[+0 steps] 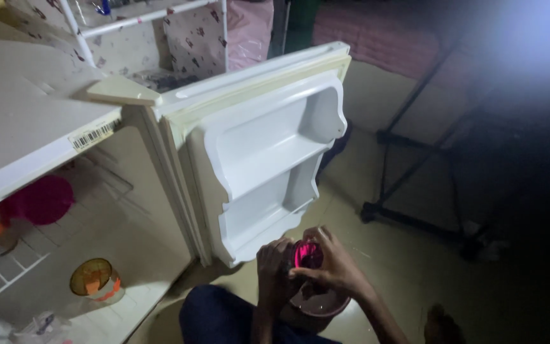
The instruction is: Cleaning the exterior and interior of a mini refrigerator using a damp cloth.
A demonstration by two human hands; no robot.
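Note:
Both hands meet low in the middle of the head view, in front of an open small fridge. My left hand (274, 264) and my right hand (329, 264) together grip a small bright pink container (305, 253). Just below them a dark pinkish bowl (321, 303) rests on the floor by my knee (214, 315). The fridge door (262, 159) stands swung open beside my hands, with its white shelves bare.
Inside the fridge (27, 127) a magenta bowl (42, 199) sits on a wire shelf and a yellow-lidded jar (95, 280) stands on the bottom. A black metal stand (415, 165) straddles the tiled floor at right. A foot (444, 325) shows at lower right.

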